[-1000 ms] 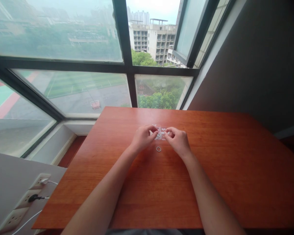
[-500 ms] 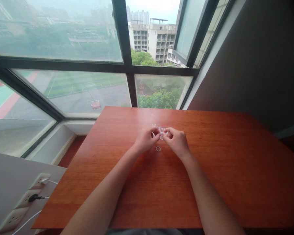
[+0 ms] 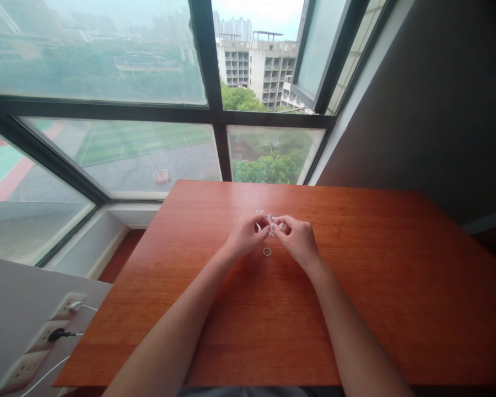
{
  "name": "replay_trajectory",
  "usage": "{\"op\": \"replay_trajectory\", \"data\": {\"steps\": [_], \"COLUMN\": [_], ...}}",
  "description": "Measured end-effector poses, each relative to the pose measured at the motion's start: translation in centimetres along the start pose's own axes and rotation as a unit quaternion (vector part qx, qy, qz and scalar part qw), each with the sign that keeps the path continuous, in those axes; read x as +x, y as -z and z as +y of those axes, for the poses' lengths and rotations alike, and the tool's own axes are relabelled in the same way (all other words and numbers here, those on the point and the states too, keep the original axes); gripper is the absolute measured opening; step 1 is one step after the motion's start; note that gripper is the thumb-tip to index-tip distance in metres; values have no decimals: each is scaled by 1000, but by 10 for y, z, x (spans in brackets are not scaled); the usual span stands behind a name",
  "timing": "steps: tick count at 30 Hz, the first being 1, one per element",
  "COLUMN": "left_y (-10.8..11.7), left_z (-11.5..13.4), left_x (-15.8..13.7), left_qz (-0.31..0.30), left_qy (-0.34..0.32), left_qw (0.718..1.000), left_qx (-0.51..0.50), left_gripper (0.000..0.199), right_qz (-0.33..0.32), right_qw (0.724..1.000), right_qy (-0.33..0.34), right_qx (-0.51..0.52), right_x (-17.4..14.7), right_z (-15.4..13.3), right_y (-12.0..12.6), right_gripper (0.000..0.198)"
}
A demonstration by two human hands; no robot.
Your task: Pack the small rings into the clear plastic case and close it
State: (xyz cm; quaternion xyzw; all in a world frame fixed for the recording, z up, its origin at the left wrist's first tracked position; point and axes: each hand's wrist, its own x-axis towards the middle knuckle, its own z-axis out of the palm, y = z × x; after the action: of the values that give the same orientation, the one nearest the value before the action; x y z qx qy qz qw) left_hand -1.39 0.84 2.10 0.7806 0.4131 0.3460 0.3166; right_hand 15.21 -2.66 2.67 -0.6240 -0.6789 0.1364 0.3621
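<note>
Above the middle of the wooden table, my left hand (image 3: 248, 231) and my right hand (image 3: 296, 236) meet with thumbs and fingertips pinched. Between them is a small clear plastic piece (image 3: 271, 227), gripped from both sides; its exact kind is too small to make out. Just beyond the fingertips lie more small clear bits (image 3: 259, 212), partly hidden by the hands. A thin white ring (image 3: 267, 252) rests on the tabletop, on the near side of the hands, touching neither.
The reddish-brown table (image 3: 397, 275) spreads out on both sides. Dark-framed windows (image 3: 149, 113) rise behind it. Sockets with plugs (image 3: 58, 333) and white cables are on the low wall at left. A grey wall (image 3: 430, 110) slopes at right.
Almost nothing differs; the fingertips have shifted very slightly around the clear piece. The ring lies where it was.
</note>
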Motion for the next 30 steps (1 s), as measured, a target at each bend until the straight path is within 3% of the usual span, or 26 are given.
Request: {"op": "replay_trajectory", "data": {"steps": [8, 22, 30], "left_y": [4, 4, 13], "left_z": [-5, 3, 0], "left_x": [1, -4, -2], "left_qz": [47, 21, 52], "left_qy": [31, 33, 24], "left_qw": [996, 970, 979], "left_qx": [73, 240, 198], "left_gripper": [10, 12, 12], "right_qz": [-1, -27, -152], "right_qw": [1000, 999, 987], "right_qy": [-3, -6, 2], "right_qx": [-1, -17, -46], "right_x": [0, 0, -2], "right_z": [2, 2, -5], "right_y": [-1, 0, 11], "right_gripper": [12, 10, 11]}}
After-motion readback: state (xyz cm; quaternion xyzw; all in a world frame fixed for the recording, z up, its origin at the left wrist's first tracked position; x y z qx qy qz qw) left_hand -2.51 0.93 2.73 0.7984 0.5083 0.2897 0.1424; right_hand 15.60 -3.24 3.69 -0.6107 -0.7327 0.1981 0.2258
